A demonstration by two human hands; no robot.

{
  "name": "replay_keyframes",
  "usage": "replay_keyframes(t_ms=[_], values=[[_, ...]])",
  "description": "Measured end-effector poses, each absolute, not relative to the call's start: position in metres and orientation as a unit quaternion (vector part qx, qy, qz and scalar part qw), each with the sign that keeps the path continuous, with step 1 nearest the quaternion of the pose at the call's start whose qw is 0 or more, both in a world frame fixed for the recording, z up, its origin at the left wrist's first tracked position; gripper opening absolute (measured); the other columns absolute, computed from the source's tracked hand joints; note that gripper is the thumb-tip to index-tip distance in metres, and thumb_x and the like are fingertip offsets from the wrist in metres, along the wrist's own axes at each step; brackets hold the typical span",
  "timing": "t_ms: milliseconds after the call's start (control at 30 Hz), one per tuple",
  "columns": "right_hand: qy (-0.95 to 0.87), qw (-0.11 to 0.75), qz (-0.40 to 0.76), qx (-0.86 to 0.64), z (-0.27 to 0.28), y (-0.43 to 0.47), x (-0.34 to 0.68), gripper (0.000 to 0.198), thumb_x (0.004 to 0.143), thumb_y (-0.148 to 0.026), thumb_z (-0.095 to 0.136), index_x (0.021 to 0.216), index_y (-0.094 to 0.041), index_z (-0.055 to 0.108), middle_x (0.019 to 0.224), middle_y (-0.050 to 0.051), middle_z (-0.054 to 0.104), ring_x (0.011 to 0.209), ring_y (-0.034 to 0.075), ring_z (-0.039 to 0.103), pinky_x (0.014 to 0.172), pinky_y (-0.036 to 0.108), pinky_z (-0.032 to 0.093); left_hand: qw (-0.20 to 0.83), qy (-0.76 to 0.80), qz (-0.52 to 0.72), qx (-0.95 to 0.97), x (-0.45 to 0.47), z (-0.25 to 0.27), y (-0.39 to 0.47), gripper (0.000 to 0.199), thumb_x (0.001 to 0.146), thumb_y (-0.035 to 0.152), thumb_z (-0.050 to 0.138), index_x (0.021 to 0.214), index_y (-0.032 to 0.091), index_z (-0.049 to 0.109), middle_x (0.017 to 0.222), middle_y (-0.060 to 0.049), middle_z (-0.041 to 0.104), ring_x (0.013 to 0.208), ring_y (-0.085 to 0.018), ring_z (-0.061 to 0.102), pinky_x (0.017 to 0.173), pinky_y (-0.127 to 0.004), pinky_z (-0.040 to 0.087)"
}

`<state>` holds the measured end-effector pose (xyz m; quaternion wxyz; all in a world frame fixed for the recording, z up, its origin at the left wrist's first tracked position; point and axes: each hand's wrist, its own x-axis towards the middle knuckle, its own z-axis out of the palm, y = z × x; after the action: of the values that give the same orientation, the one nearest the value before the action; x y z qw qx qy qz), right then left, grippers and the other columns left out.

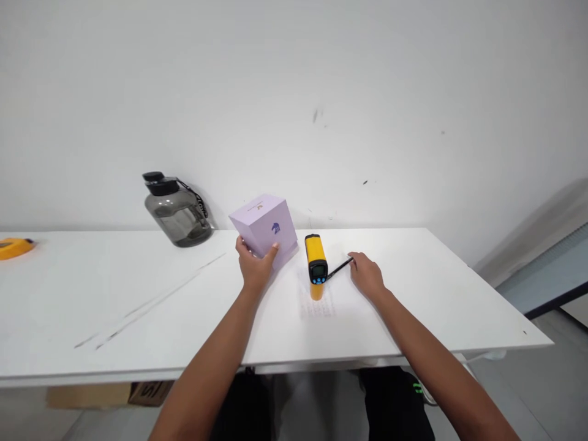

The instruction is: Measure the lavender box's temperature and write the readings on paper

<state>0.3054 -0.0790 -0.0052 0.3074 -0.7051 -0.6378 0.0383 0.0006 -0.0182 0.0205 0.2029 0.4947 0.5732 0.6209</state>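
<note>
My left hand (255, 263) grips a lilac box (273, 229) by its lower near side, thumb on the front face beside a dark blue mark. The box is tilted, and its underside is partly hidden. A yellow and black infrared thermometer (316, 252) stands on its handle just right of the box, its small screen and blue buttons facing me. My right hand (366, 272) is closed on one end of a thin black pen (340, 267), whose other end reaches the thermometer. Whether the pen touches it I cannot tell.
A grey see-through water bottle (177, 211) with a black lid stands by the wall at the left. A yellow tool (16, 248), partly cut off, lies at the far left of the white table (138, 294). Below are cardboard (92, 395) and my legs.
</note>
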Motion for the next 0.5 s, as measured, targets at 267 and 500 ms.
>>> replay_keyframes(t_ms=[267,500], values=[[-0.702,0.412,0.335,-0.475,0.018,-0.1,0.29,0.099,0.078,-0.048,0.081,0.163,-0.028,0.034,0.154,0.015,0.053,0.139,0.031,0.054,0.111,0.05,0.047,0.247,0.577,0.584,0.514,0.001,0.017,-0.017,0.102,0.068,0.058,0.084,0.151,0.022,0.036,0.152,-0.02,0.055,0.133,-0.036,0.061,0.11,-0.052,0.05],[-0.678,0.399,0.456,-0.416,0.035,-0.095,0.239,0.077,0.069,-0.04,0.089,0.136,-0.026,0.054,0.137,0.011,0.063,0.129,0.029,0.059,0.116,0.053,0.04,0.263,0.552,0.581,0.537,0.002,0.013,-0.015,0.102,0.069,0.058,0.082,0.151,0.022,0.035,0.148,-0.02,0.059,0.131,-0.036,0.063,0.108,-0.051,0.051]])
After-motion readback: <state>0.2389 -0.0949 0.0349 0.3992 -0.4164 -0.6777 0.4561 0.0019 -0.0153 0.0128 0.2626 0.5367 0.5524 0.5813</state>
